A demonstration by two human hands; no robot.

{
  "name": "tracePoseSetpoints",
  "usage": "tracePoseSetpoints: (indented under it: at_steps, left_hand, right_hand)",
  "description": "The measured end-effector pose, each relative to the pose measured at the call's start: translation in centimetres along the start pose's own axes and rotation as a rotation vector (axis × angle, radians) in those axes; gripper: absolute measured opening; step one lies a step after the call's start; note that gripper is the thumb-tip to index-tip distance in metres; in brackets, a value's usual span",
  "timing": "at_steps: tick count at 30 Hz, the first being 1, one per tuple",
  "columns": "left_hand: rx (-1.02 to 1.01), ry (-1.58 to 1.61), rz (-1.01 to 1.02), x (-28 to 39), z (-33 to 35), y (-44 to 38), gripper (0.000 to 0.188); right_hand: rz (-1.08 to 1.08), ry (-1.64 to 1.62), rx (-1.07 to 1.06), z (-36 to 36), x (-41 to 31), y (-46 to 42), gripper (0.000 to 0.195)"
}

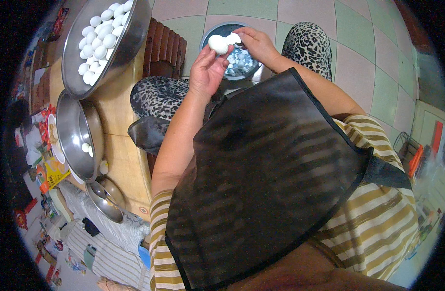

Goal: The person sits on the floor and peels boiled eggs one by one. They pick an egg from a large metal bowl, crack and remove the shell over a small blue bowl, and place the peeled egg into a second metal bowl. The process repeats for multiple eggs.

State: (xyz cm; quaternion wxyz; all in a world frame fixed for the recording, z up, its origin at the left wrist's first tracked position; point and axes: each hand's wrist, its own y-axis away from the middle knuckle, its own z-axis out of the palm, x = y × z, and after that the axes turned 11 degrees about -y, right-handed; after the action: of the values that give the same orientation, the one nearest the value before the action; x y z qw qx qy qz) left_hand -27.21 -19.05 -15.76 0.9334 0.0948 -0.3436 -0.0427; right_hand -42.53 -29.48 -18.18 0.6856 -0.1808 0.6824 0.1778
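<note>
My left hand (209, 71) holds a smooth white egg (218, 44) in its fingertips. A piece of white eggshell (233, 38) is pinched in the fingers of my right hand (260, 45), right beside the egg; whether it still clings to the egg I cannot tell. Below both hands, a round basin (205, 36) on the floor contains many white and bluish-looking shell pieces (240, 63). A large steel bowl (67, 69) of white eggs (97, 43) stands to the left. Nearer me, a second steel bowl (71, 123) holds two small white eggs (87, 148).
The bowls rest on a wooden table (126, 163). By the second bowl lies a whitish egg (104, 167) with a yellow patch; a smaller steel bowl (108, 203) is close by. Behind are a white plate (60, 156) and yellow packet (55, 171). A dark apron (266, 174) covers my front.
</note>
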Motion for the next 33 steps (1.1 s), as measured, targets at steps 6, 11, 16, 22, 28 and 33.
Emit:
tracePoseSetpoints:
  at_steps: [6, 11, 16, 22, 28, 33]
  left_hand:
    - [0.039, -0.058, 0.014, -0.2, -0.1, 0.0, 0.036]
    - [0.043, -0.079, -0.002, -0.2, 0.1, -0.1, 0.037]
    - [0.075, -0.107, -0.019, -0.3, 0.1, 0.0, 0.034]
    - [0.06, -0.063, -0.146, -0.6, -0.5, -0.2, 0.036]
    - [0.155, -0.166, -0.248, -0.8, -0.2, -0.2, 0.04]
    - [0.182, -0.258, -0.266, -1.1, -0.7, -0.3, 0.038]
  right_hand:
    - [0.007, -0.175, -0.083, 0.3, 0.0, -0.1, 0.033]
    - [-0.009, -0.037, -0.075, 0.2, 0.3, 0.0, 0.032]
    - [0.117, -0.072, -0.057, 0.0, -0.3, 0.1, 0.029]
    - [-0.018, 0.068, -0.035, 0.0, -0.6, 0.4, 0.024]
    - [-0.285, 0.222, -0.078, 0.1, -1.5, 0.9, 0.021]
    - [-0.303, 0.282, -0.121, 0.1, -1.8, 1.1, 0.016]
